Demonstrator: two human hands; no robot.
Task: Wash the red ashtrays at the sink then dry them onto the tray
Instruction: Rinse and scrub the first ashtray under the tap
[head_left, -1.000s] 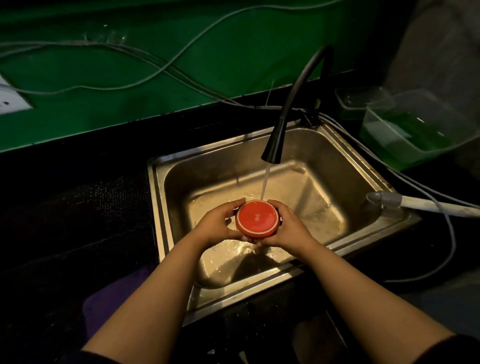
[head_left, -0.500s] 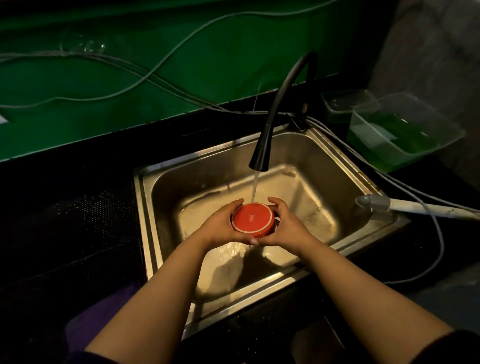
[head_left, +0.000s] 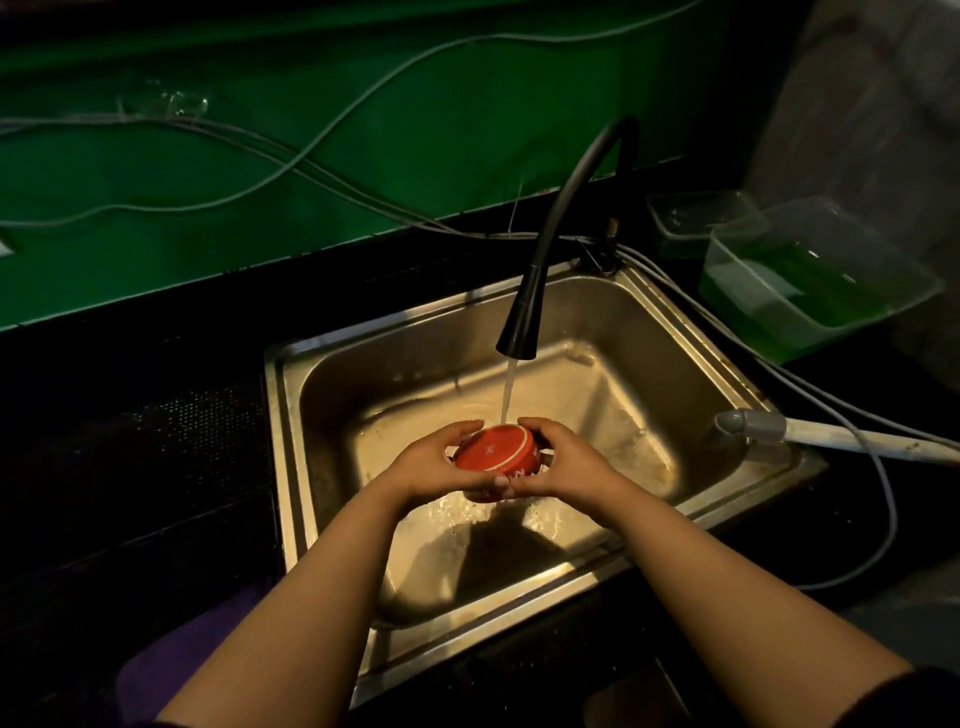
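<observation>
A green wall (head_left: 260, 218) runs along the back, with pale cables (head_left: 291, 161) draped loosely across it. Below it lies a dark counter (head_left: 130, 441), and set into that is a steel sink (head_left: 670, 332), its basin wet and shining under the light. A clear plastic tub (head_left: 821, 291) holding green liquid stands on the counter to the right of the sink, with a smaller clear container (head_left: 696, 218) just behind it. A black curved faucet (head_left: 566, 218) arches over the basin, and a thin stream of water (head_left: 506, 392) is falling from its spout. A white handled tool (head_left: 831, 434) lies across the sink's right rim.

Over the middle of the basin, 2 bare forearms reach in. The left hand (head_left: 421, 467) and the right hand (head_left: 571, 462) both curl around 1 red ashtray (head_left: 496, 454), gripping it from either side. The ashtray is tilted, its flat red face turned up toward the person, with a pale ring near its edge. The water lands at the ashtray's far edge, between the fingertips.
</observation>
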